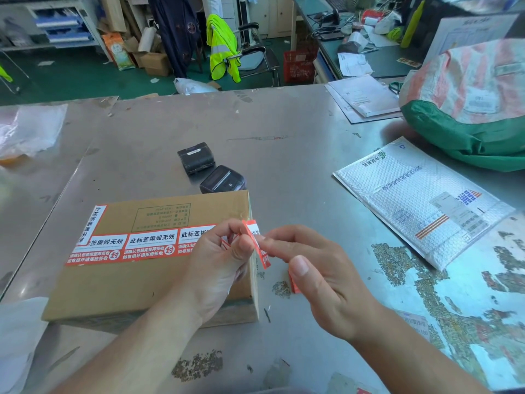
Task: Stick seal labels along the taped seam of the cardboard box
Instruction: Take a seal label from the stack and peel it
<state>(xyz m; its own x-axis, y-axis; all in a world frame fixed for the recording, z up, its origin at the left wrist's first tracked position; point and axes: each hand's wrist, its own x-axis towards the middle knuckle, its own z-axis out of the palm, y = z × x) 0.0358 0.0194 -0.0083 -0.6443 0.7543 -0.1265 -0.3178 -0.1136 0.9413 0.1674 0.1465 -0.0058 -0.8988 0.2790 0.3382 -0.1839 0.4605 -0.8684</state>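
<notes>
Head view: beyond the left hand (218, 251) two black printers (223, 179) sit on the steel table (284, 132), just behind the box (136, 288). Beyond the right hand (318, 271) and further right lies a white bubble mailer (420, 200), with a green-and-white sack (468, 115) and papers (363, 95) behind it. Far left of the left hand is a clear plastic bag (28, 129). The left hand and wrist cover the right end of the box top and part of the last stuck label.

The stuck labels (127, 245) read 此标签撕毁无效, each with 封 in a circle. The mailer's print is turned away and too small to read.

The box lies flat under the left hand, brown, with a printed panel on its far half. Three red-and-white labels run in a row across its middle, and a fourth stands crosswise at the left end. Both hands pinch one loose label (257, 243) between thumb and fingertips, above the box's right edge; it hangs on edge, red with a white patch. A red scrap (294, 282) shows under the right thumb
</notes>
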